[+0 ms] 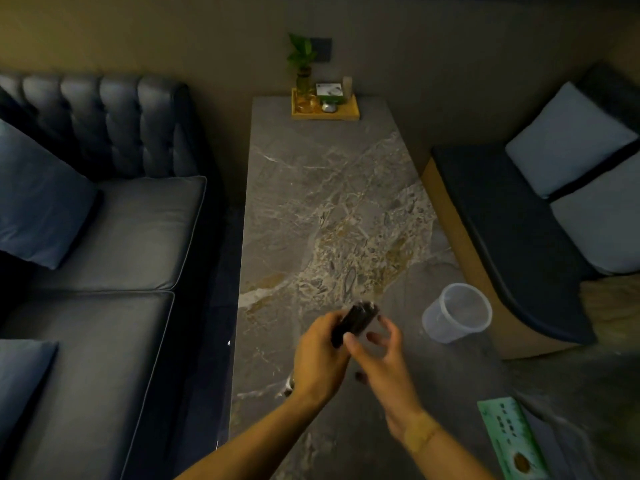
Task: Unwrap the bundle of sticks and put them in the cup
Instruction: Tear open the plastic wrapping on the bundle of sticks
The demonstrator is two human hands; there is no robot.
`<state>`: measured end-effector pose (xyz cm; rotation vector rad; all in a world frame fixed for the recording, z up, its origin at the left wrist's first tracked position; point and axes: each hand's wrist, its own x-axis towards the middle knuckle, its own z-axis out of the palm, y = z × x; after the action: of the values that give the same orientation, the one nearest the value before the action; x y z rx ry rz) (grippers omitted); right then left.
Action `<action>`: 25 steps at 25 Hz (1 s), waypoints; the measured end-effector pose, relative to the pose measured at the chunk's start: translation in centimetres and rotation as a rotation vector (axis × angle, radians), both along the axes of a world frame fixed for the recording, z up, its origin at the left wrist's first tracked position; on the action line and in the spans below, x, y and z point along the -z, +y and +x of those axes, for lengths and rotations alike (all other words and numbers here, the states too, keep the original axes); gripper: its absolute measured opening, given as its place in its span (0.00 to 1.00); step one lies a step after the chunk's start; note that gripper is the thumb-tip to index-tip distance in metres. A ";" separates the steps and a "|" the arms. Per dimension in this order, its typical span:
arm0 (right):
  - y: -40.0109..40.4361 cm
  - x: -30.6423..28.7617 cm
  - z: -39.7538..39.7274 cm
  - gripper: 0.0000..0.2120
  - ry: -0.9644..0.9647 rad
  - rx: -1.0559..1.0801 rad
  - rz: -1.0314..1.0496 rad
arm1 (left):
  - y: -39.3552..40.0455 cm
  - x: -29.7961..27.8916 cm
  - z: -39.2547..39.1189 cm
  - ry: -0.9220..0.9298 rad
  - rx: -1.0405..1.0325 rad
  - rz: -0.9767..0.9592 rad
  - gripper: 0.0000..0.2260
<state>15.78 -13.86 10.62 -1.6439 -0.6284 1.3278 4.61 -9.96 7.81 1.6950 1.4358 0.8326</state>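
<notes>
Dark bundle of sticks (355, 322) tilted above the table; translucent cup (457, 313) upright, nearby right.

Both my forearms are bare right to the bottom edge of the view, with no sleeve on either. My left hand (320, 358) wears no ring that I can see. My right hand (379, 358) is bare too, and its nails look dark, though the dim light blurs them. An adhesive bandage (420, 433) runs across my right wrist, a rounded patch with a strip on either side.
</notes>
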 end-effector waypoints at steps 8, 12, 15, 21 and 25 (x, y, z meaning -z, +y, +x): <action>0.1 -1.3 3.1 0.12 0.059 0.093 0.062 | -3.6 -1.4 3.4 0.240 0.192 0.263 0.24; -0.3 -1.5 7.6 0.05 0.016 -0.026 0.095 | -3.5 -3.1 2.9 0.148 0.245 0.296 0.14; -0.6 -1.4 10.6 0.14 0.093 -0.185 0.072 | -2.0 -4.6 2.2 0.095 0.255 0.317 0.14; -0.7 -1.7 12.6 0.16 0.208 -0.396 0.060 | 0.5 -6.9 2.7 0.189 0.462 0.275 0.17; -0.8 -2.4 13.1 0.18 0.250 -0.470 0.040 | 0.5 -7.3 3.4 0.176 0.497 0.322 0.12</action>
<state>28.86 -14.67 13.02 -1.3108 -0.9168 1.8091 8.02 -9.46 15.14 2.2907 0.9461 0.6679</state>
